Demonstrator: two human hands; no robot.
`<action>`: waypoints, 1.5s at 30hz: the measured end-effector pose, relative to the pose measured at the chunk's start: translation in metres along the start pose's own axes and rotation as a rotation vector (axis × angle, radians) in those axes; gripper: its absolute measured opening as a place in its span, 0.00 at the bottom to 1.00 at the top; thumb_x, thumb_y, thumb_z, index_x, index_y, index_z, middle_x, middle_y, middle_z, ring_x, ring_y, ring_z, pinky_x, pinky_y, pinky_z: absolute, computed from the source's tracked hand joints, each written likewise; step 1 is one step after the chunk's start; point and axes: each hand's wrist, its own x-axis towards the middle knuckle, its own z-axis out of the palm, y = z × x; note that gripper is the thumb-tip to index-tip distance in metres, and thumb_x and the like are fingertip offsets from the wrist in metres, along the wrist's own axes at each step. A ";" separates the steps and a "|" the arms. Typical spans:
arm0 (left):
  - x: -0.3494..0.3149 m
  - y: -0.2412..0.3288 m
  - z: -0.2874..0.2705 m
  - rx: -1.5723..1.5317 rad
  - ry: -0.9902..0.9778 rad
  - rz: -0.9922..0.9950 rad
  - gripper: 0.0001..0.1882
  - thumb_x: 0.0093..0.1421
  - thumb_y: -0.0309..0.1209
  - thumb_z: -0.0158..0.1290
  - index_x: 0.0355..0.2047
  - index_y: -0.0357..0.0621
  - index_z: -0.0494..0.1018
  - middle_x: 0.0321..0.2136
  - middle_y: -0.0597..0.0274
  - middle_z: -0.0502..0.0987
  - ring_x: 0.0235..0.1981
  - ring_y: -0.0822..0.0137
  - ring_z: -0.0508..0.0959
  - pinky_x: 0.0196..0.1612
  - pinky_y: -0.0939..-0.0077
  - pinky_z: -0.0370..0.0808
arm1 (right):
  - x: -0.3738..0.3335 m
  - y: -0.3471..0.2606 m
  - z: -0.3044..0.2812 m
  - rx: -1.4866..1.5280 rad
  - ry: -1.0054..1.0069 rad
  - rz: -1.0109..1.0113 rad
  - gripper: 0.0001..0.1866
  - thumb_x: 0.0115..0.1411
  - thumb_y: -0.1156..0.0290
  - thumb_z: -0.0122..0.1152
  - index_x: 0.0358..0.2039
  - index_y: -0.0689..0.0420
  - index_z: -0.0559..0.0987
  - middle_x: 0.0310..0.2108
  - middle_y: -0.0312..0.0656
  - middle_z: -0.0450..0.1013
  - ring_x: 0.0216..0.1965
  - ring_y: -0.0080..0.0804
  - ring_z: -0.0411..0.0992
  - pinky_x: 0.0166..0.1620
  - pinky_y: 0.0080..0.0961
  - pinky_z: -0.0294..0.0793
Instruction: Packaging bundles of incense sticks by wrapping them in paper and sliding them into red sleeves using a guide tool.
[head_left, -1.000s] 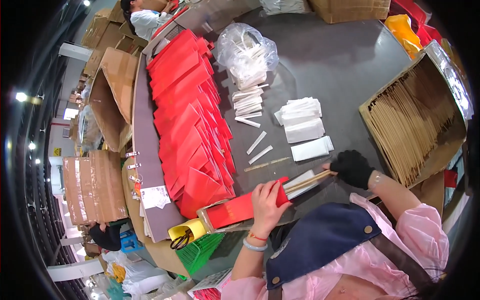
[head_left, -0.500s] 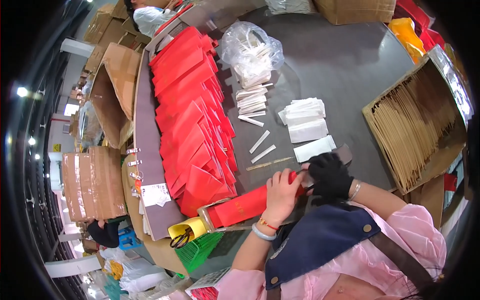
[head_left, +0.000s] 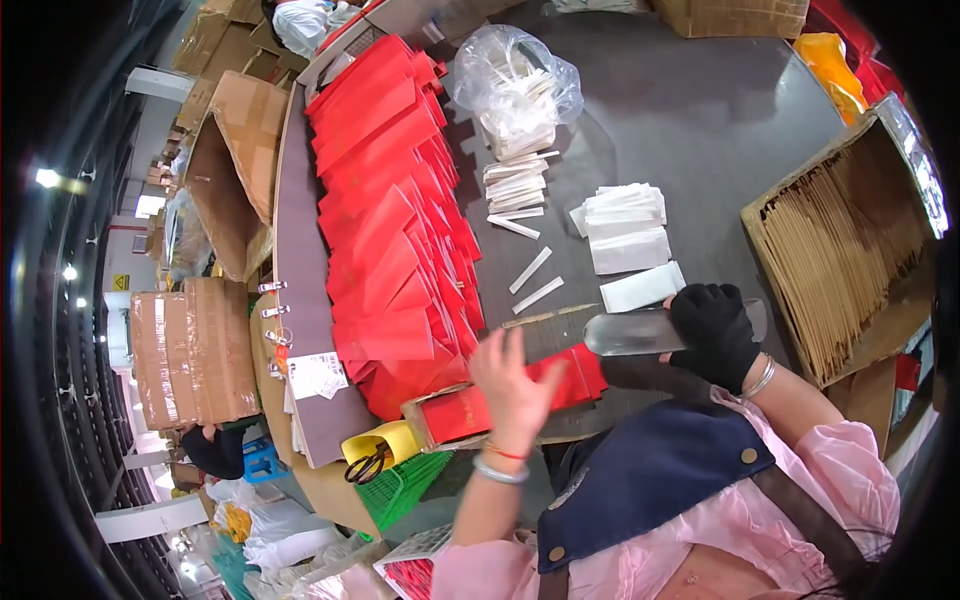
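On the left, a long overlapping pile of flat red paper envelopes [head_left: 390, 220] slopes toward the wearer; each looks light, bendable and easy to crease. Beside its near end, a narrow red paper packet with gold marking [head_left: 578, 378] lies slanted on the dark grey tabletop [head_left: 700, 130]; it is likely soft and best taken by its long edges. The bare left hand [head_left: 515, 388] is over its middle, fingers spread, gripping nothing; whether it touches the paper, I cannot tell. Right of that is a clear, round-ended plastic piece [head_left: 628, 336], probably light, stiff and slippery, so best held at its sides, away from the rounded tip. The right hand [head_left: 712, 335], in a black fingerless glove [head_left: 722, 322], has its fingers curled around it.
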 end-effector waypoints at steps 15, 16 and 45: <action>-0.023 0.012 0.041 -0.208 -0.154 -0.200 0.45 0.46 0.48 0.68 0.59 0.35 0.64 0.59 0.46 0.65 0.63 0.42 0.59 0.65 0.46 0.50 | 0.016 -0.025 0.069 0.024 -0.266 -0.203 0.37 0.42 0.43 0.69 0.49 0.52 0.75 0.45 0.45 0.71 0.49 0.46 0.68 0.54 0.46 0.60; -0.019 0.007 0.039 -0.201 -0.148 -0.199 0.45 0.46 0.48 0.68 0.59 0.35 0.64 0.59 0.46 0.65 0.63 0.42 0.59 0.65 0.46 0.50 | 0.018 -0.031 0.074 0.073 -0.182 -0.269 0.37 0.43 0.43 0.69 0.51 0.52 0.75 0.46 0.46 0.71 0.50 0.46 0.67 0.55 0.46 0.60; 0.069 0.062 0.092 -0.418 -0.128 0.262 0.19 0.46 0.27 0.66 0.39 0.42 0.73 0.36 0.55 0.73 0.36 0.53 0.76 0.39 0.63 0.75 | -0.177 0.249 -0.037 -0.564 0.698 0.733 0.18 0.69 0.66 0.48 0.52 0.66 0.73 0.46 0.51 0.75 0.48 0.45 0.74 0.51 0.33 0.72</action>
